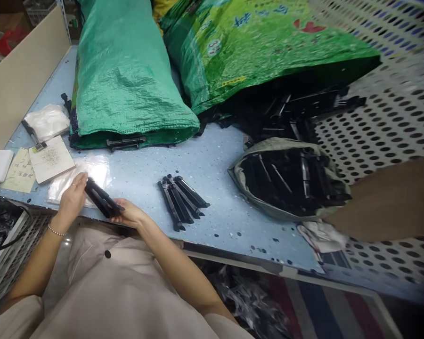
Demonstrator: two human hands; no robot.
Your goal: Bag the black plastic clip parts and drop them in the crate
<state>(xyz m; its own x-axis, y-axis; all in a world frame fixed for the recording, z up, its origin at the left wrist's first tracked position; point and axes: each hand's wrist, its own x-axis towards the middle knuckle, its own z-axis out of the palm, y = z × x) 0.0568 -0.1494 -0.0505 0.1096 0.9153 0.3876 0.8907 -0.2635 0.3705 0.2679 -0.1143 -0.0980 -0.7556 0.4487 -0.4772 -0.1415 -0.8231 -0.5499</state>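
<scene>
Now, left of centre and low in the frame, both hands are closed on a black bundle (101, 197): the left hand (73, 193) pinches its upper end, the right hand (129, 213) cups its lower end. How many pieces it holds, I can't tell. A good hold here means ends level, light even pressure, nothing splaying; rigid-looking lengths like these could slip over each other. Slim, dark and slightly shiny, they have thicker, stubby ends. Just beside the left hand, thin clear bags (97, 167) lie crinkled, slippery by the look of them, and a pale, flat block (52, 160) sits against them, speckled on top. Over at mid-frame, more strips (182, 200) fan out across the speckled blue table (219, 174). Right of centre gapes a soft grey sack (245, 188), crammed with black pieces; up top, a woven green sack (127, 80) slumps, crinkly and glossy.
</scene>
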